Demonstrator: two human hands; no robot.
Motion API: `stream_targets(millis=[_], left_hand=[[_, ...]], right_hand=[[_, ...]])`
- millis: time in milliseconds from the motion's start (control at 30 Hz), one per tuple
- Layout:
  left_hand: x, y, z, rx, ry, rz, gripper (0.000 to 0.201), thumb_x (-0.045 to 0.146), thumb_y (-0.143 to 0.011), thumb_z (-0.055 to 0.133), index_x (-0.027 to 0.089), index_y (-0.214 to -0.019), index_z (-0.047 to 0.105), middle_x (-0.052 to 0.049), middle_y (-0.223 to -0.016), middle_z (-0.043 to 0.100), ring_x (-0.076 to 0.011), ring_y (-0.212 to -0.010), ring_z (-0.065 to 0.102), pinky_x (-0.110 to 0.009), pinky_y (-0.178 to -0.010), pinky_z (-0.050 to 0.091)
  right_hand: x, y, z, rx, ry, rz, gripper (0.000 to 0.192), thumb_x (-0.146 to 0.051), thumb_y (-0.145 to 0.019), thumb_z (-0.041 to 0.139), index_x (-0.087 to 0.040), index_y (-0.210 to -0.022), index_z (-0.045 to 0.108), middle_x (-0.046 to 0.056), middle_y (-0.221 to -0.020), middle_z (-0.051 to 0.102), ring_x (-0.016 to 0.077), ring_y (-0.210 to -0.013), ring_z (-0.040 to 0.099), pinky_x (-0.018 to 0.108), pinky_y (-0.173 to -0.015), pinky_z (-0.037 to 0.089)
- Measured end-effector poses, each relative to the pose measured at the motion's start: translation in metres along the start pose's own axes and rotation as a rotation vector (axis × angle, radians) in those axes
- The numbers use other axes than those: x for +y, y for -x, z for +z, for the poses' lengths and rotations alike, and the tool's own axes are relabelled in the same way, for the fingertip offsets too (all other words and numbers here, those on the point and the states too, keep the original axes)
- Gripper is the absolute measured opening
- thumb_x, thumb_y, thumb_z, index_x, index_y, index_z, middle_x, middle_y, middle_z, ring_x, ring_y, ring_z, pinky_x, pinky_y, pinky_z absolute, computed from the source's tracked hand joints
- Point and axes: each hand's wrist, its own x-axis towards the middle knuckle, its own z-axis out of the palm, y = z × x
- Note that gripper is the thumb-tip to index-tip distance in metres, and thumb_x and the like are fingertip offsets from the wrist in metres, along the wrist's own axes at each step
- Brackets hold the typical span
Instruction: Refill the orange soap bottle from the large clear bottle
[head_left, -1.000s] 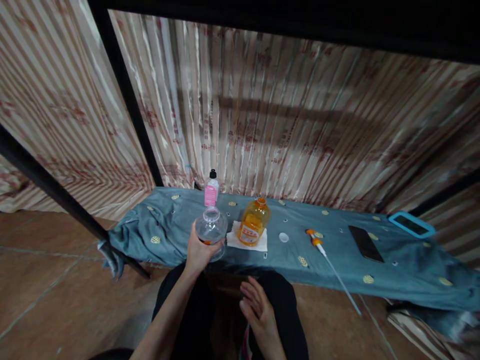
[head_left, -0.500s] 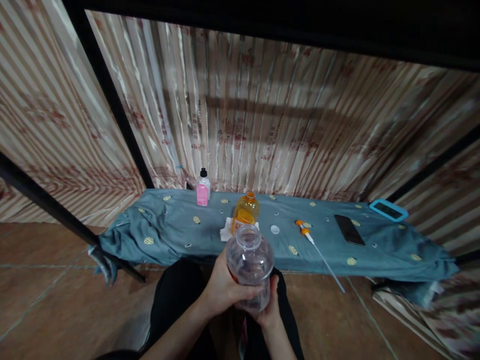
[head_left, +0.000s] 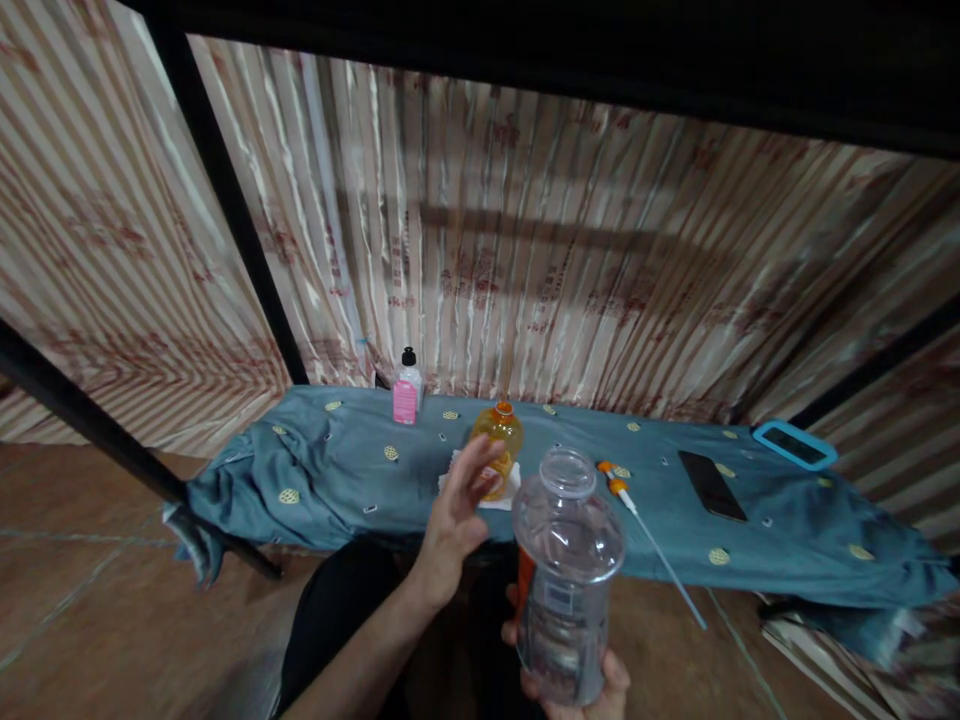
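Clear bottle (head_left: 568, 570): uncapped, upright, held near the camera, in front of the tabletop's near edge. Right hand (head_left: 574, 685): fingers wrapped around the bottle's base from below, mostly hidden by it. Left hand (head_left: 459, 510): off the bottle, just to its left, fingers loosely spread and empty, fingertips overlapping the orange bottle (head_left: 499, 440) behind. Orange bottle: stands on a white napkin (head_left: 510, 492) at the tabletop's middle. Pink bottle (head_left: 406, 392): black cap, far left, by the curtain (head_left: 525, 250). Pump (head_left: 637, 512): orange head, long white tube, lying right of the clear bottle. Phone (head_left: 711, 484): dark, flat, further right. Blue case (head_left: 793, 444): far right. Tabletop (head_left: 337, 470): covered with a blue cloth.
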Motion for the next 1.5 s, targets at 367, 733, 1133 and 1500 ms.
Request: stream_targets(millis=[367, 733, 1133, 1500], left_hand=[[-0.075, -0.091, -0.046, 0.123, -0.521, -0.085, 0.107, 0.019, -0.051, 0.082, 0.022, -0.141, 0.022, -0.016, -0.144, 0.035, -0.0308, -0.131, 0.038, -0.047, -0.107, 0.033], [-0.074, -0.082, -0.039, 0.171, -0.786, -0.047, 0.060, 0.021, -0.051, 0.083, 0.019, -0.104, 0.055, -0.006, -0.105, 0.056, -0.0238, -0.099, 0.059, -0.041, -0.091, 0.047], [-0.075, -0.075, -0.038, 0.177, -0.755, -0.169, 0.062, 0.023, -0.056, 0.080, 0.020, -0.109, 0.048, -0.005, -0.108, 0.062, -0.0235, -0.100, 0.061, -0.038, -0.089, 0.048], [-0.078, -0.073, -0.039, 0.164, -0.748, -0.121, 0.059, 0.021, -0.058, 0.076, 0.021, -0.109, 0.048, -0.006, -0.109, 0.062, -0.0235, -0.100, 0.060, -0.038, -0.089, 0.047]], right_hand=[[-0.019, -0.013, -0.026, 0.170, -0.004, -0.064, 0.051, -0.049, -0.058, 0.072, -0.018, -0.099, 0.070, 0.019, -0.110, 0.069, 0.0386, -0.092, 0.066, 0.034, -0.055, 0.057], [-0.026, -0.027, -0.025, 0.305, 0.052, -0.025, 0.047, -0.045, -0.056, 0.078, -0.019, -0.095, 0.072, 0.019, -0.099, 0.072, 0.0388, -0.091, 0.067, 0.035, -0.058, 0.059], [-0.025, -0.028, -0.017, 0.413, 0.118, -0.055, 0.040, -0.041, -0.054, 0.080, -0.026, -0.090, 0.073, 0.014, -0.089, 0.075, 0.0331, -0.080, 0.070, 0.035, -0.057, 0.058], [-0.028, -0.023, -0.014, 0.426, 0.156, -0.042, 0.041, -0.040, -0.058, 0.077, -0.025, -0.096, 0.072, 0.018, -0.097, 0.073, 0.0359, -0.090, 0.068, 0.038, -0.063, 0.059]])
